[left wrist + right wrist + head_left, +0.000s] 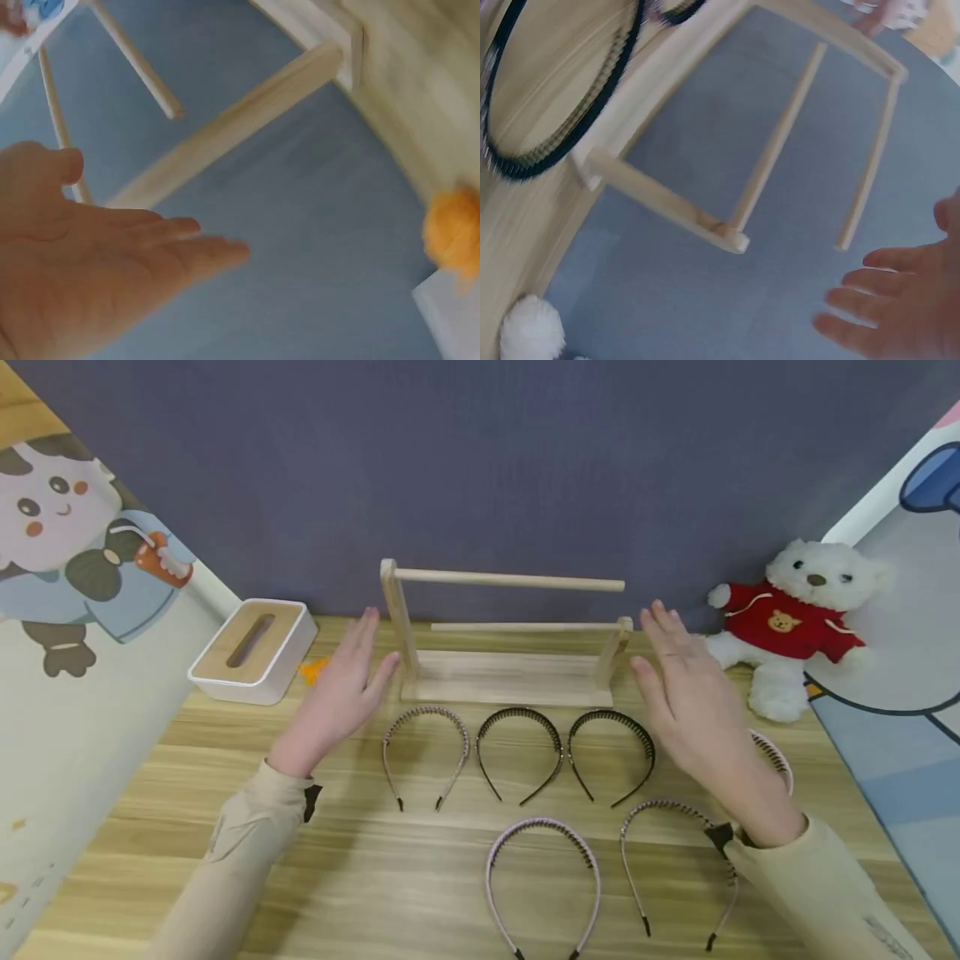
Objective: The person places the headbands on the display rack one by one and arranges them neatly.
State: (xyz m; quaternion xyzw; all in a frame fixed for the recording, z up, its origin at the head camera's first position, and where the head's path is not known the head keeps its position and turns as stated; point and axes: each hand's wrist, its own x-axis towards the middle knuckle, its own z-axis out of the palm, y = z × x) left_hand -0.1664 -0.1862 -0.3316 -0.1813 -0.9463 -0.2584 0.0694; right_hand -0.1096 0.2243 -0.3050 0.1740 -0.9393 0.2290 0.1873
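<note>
A pale wooden rack (pixel 517 681) stands at the back of the table. Its upper rod (pixel 510 580) runs from a tall left post, and its lower rod (pixel 525 627) from a shorter right post. My left hand (pixel 341 693) is held open just left of the rack, fingers straight, holding nothing. On the other side, my right hand (pixel 686 702) is raised with straight fingers, also holding nothing. In front of the rack lie a pinkish toothed headband (pixel 426 712) and two black headbands (pixel 519 712) (pixel 611 714). Nearer me are a lilac headband (pixel 543 822) and a thin pinkish one (pixel 666 803).
Another headband (pixel 776 756) is partly hidden behind my right forearm. A white tissue box (pixel 247 652) with a wooden lid sits at the left, beside a small orange fluffy thing (pixel 313 670). A white teddy bear (pixel 795 610) in a red hoodie sits at the right.
</note>
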